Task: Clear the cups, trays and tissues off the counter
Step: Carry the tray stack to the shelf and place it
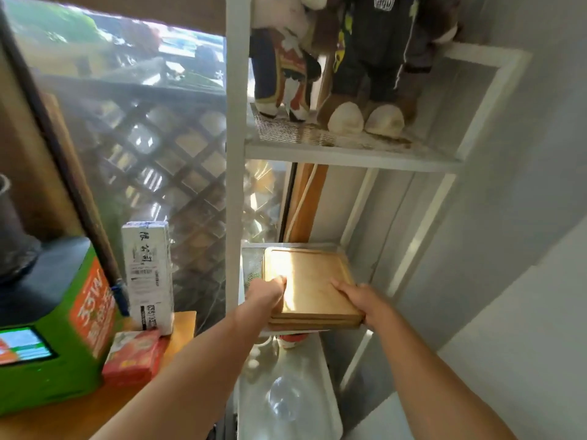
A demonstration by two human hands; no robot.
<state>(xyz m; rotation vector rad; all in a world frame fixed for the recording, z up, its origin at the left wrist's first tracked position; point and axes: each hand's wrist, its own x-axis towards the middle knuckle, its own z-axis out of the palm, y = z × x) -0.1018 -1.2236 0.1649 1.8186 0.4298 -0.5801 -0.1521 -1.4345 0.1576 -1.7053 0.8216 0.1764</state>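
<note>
A stack of light wooden trays [313,281] lies on the middle mesh shelf of a white metal rack [234,173]. My left hand [266,293] grips the stack's near left corner, thumb on top. My right hand [355,300] holds the near right edge, fingers resting on the top tray. The stack's near end juts past the shelf's front edge. The wooden counter [182,328] is at the lower left.
On the counter stand a green box with a screen [63,338], a red carton [133,357] and a tall white carton [147,274]. Plush toys [336,65] fill the top shelf. A clear glass [282,398] and small items sit on the lower shelf. A grey wall is on the right.
</note>
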